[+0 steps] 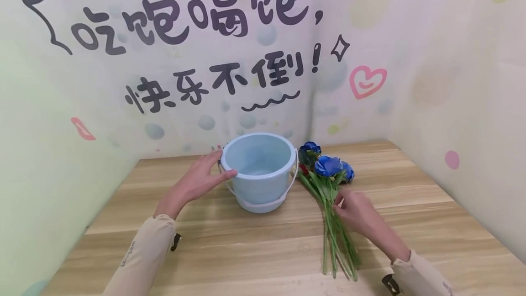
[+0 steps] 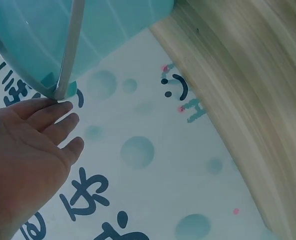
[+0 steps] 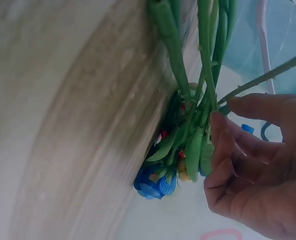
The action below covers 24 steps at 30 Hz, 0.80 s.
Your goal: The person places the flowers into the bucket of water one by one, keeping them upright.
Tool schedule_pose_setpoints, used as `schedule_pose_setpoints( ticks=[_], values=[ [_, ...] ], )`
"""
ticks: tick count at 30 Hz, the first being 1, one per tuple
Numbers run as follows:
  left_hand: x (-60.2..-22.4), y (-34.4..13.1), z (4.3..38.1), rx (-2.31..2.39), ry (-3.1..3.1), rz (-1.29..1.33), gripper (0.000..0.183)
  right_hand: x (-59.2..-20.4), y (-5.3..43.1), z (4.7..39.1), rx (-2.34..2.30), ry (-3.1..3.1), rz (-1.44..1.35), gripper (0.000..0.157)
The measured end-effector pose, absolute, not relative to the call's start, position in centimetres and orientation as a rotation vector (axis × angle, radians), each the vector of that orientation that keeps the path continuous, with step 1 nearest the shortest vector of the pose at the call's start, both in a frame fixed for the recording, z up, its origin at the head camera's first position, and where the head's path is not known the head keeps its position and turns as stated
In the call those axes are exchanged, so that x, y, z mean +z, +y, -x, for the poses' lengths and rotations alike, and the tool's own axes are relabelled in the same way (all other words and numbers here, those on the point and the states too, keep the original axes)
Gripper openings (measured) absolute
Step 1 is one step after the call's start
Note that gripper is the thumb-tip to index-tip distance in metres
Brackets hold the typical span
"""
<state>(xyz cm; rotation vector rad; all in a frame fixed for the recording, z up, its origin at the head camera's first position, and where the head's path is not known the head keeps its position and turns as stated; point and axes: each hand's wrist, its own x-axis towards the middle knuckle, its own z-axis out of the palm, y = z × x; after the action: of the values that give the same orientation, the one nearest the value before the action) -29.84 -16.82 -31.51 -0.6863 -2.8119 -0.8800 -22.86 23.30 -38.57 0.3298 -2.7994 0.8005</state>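
A light blue bucket (image 1: 259, 195) with a pale handle stands upright at the middle of the table. My left hand (image 1: 201, 177) rests against its left side, thumb on the front rim and fingers stretched along the outside. In the left wrist view, the fingertips touch the rim near the handle joint. Right of the bucket lies a bunch of blue flowers (image 1: 328, 166) with long green stems (image 1: 334, 241). My right hand (image 1: 356, 211) pinches a flower stem (image 3: 267, 75) between thumb and fingers. Which bloom belongs to that stem cannot be told.
The wood-grain table (image 1: 197, 250) carries the bucket and the bunch. Behind it, a printed cloth wall (image 1: 255, 108) rises close to the bucket, with more wall on the left and right. A bit of red (image 1: 303, 168) shows among the blooms.
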Motion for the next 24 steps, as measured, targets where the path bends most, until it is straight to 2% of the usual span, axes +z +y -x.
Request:
schedule_pose_setpoints(
  ticks=[14, 24],
  values=[
    [-31.8, -16.9, 30.7, -1.022, -2.835, 0.666, 0.098, -38.6, 23.2, 23.6, 0.874, -2.818, -0.225, 0.013],
    [-32.0, -16.8, 30.6, -1.063, -2.824, 0.668, 0.096, -38.9, 23.2, 24.5, 0.885, -2.815, -0.224, 0.006]
  ],
)
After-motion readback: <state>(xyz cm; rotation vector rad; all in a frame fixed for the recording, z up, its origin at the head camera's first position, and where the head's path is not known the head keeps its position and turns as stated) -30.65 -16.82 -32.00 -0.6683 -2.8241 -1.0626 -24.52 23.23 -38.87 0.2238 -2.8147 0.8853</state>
